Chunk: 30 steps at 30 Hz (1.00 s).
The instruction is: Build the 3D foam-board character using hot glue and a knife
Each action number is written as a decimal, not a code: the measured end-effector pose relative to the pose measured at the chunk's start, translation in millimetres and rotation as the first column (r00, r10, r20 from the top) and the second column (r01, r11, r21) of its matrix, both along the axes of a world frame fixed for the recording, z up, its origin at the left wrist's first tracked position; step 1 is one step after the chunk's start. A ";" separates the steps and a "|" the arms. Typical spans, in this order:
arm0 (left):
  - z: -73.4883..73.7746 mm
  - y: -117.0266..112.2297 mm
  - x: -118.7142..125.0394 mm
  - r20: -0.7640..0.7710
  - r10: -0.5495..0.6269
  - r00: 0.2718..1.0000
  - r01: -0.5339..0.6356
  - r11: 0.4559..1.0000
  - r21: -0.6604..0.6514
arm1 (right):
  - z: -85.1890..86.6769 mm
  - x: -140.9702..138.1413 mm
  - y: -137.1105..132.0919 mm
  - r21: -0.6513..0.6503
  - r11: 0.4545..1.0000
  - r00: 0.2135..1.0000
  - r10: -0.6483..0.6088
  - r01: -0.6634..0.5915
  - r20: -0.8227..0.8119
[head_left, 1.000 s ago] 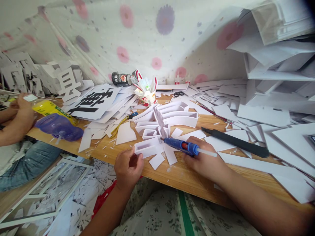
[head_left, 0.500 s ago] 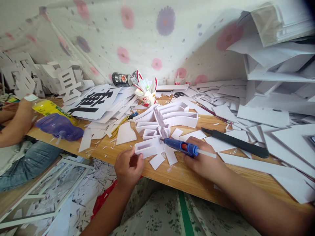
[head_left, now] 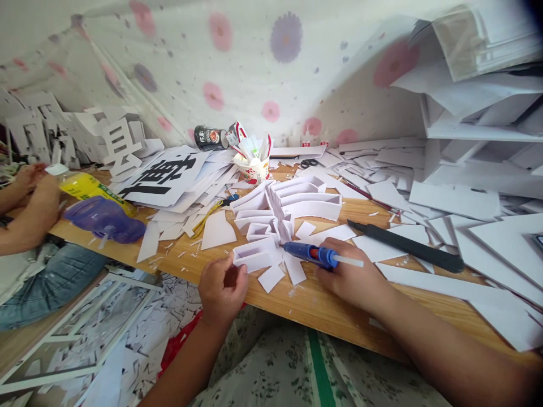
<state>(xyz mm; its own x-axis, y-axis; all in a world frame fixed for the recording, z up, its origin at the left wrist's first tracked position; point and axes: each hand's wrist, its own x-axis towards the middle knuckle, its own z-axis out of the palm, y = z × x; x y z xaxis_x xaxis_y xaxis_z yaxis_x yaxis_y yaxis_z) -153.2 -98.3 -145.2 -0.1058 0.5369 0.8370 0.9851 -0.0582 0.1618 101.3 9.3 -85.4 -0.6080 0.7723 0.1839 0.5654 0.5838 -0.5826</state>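
A white character built from thin upright foam-board walls [head_left: 305, 207] lies on the wooden table in front of me. Its lower-left box-shaped stroke [head_left: 255, 254] is pinched at the outer end by my left hand [head_left: 222, 286], whose fingers are curled. My right hand [head_left: 355, 277] is wrapped round a blue hot glue gun [head_left: 310, 254]. The gun's nozzle points left, close to the character's lower middle; I cannot tell whether it touches. From its back sticks a pale glue stick [head_left: 349, 260]. Small white offcuts [head_left: 271, 278] lie just below the character.
A black utility knife [head_left: 409, 246] rests on white sheets at right. Behind stand a paper cup of packets [head_left: 254, 169] and a dark can on its side [head_left: 210, 138]. A purple plastic container [head_left: 104, 219] and yellow-labelled bottle [head_left: 95, 189] lie left, near another person's arm [head_left: 36, 206].
The glue stick sticks out less from the back of the gun. At far left the other person's hands have shifted. My left hand stays at the character's corner.
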 end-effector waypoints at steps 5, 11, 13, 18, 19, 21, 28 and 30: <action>0.3 0.4 0.2 -0.009 -0.009 1.000 0.009 1.000 0.009 | -0.7 -0.8 0.5 0.020 1.000 1.000 -0.007 0.007 -0.009; -0.9 0.5 -0.7 -0.004 -0.011 1.000 0.011 1.000 0.008 | -0.4 -0.8 -0.6 0.028 1.000 1.000 -0.002 0.002 -0.008; -1.7 0.2 -1.1 0.006 -0.009 1.000 0.009 1.000 0.001 | -0.2 -0.9 -0.8 0.033 0.999 1.000 0.000 0.000 -0.017; -3.0 -0.2 -1.9 0.009 0.003 1.000 -0.003 1.000 -0.004 | 0.2 -0.7 -0.5 0.027 1.000 1.000 0.008 -0.007 -0.014; -3.1 -0.2 -1.9 0.006 0.002 1.000 -0.002 1.000 -0.002 | 0.4 -0.4 -0.5 0.025 1.000 0.999 0.011 -0.010 -0.034; -3.3 -0.2 -2.0 0.002 0.003 1.000 -0.003 1.000 0.000 | 0.8 0.2 -0.6 0.030 0.999 0.996 0.017 -0.014 -0.084; -1.1 0.3 -0.6 -0.011 0.012 1.000 -0.011 1.000 0.007 | -0.5 0.6 1.5 0.029 1.000 0.998 0.002 0.000 -0.060; -0.3 0.5 -0.3 -0.009 0.010 1.000 -0.010 1.000 0.004 | -2.1 0.7 2.8 0.028 1.000 1.000 0.000 0.000 -0.020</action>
<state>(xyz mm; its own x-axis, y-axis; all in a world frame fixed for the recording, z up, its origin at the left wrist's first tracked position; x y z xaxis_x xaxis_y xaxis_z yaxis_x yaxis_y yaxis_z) -153.5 -97.8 -145.4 -0.1034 0.5329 0.8398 0.9871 -0.0490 0.1526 102.0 12.1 -87.4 -0.6039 0.7668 0.2176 0.5539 0.6000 -0.5772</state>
